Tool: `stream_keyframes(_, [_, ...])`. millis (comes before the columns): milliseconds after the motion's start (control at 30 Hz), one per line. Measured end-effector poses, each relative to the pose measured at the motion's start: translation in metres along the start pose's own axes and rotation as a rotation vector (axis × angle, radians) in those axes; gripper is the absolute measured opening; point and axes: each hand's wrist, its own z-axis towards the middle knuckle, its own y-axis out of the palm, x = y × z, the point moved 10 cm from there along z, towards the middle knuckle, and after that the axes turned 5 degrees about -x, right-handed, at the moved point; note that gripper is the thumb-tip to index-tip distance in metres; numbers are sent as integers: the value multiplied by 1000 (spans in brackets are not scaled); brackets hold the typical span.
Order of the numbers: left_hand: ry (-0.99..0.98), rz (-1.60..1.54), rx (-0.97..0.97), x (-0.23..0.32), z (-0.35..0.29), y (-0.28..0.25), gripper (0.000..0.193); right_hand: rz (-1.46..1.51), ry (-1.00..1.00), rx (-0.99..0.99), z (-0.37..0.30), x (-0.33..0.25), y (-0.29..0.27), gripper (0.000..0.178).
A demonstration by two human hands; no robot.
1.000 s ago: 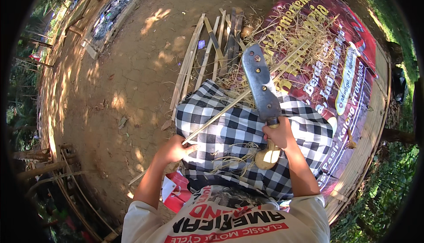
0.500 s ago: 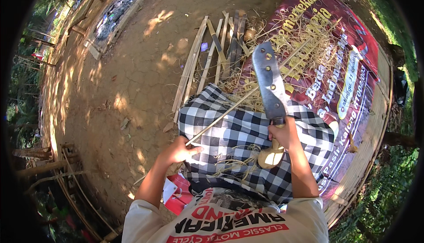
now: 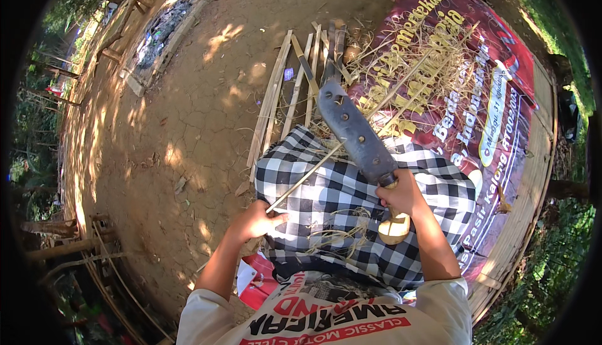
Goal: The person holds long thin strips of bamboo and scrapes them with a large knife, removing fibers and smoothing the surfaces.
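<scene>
My left hand (image 3: pixel 254 221) is closed round a thin pale bamboo strip (image 3: pixel 305 177), which slants up to the right across my lap and passes under the blade. In my right hand (image 3: pixel 400 193) is a machete (image 3: pixel 357 133) with a broad dark blade pierced by several holes. Its round-ended wooden handle (image 3: pixel 394 227) sticks out below my fist. The blade points up and to the left, crossing over the strip; whether they touch I cannot tell. A black-and-white checked cloth (image 3: pixel 313 191) covers my lap, with a few curled shavings (image 3: pixel 342 232) lying on it.
Several split bamboo strips (image 3: pixel 271 103) lie on the dirt ground ahead. A dark red printed banner (image 3: pixel 439 119), strewn with straw-like shavings (image 3: pixel 433 63), spreads to the right over a bamboo platform (image 3: pixel 523 219). A wood-framed ash pit (image 3: pixel 163 28) is at the far left.
The machete's blade has swung left and downward, and now lies more slanted across the strip. My left hand stays in nearly the same place with the bamboo strip.
</scene>
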Motion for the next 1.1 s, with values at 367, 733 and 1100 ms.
stream_keyframes(367, [-46,-29,-11,-13,5,3,52,162,-92,85,11,-4,-5,19])
stream_keyframes(733, [40,-100,-2,-12,7,10,51,133,-71,-8,8,1,22,18])
stream_keyframes(1100, [84,-147,23,6,2,3,49,100,-94,-143,9,3,54,19])
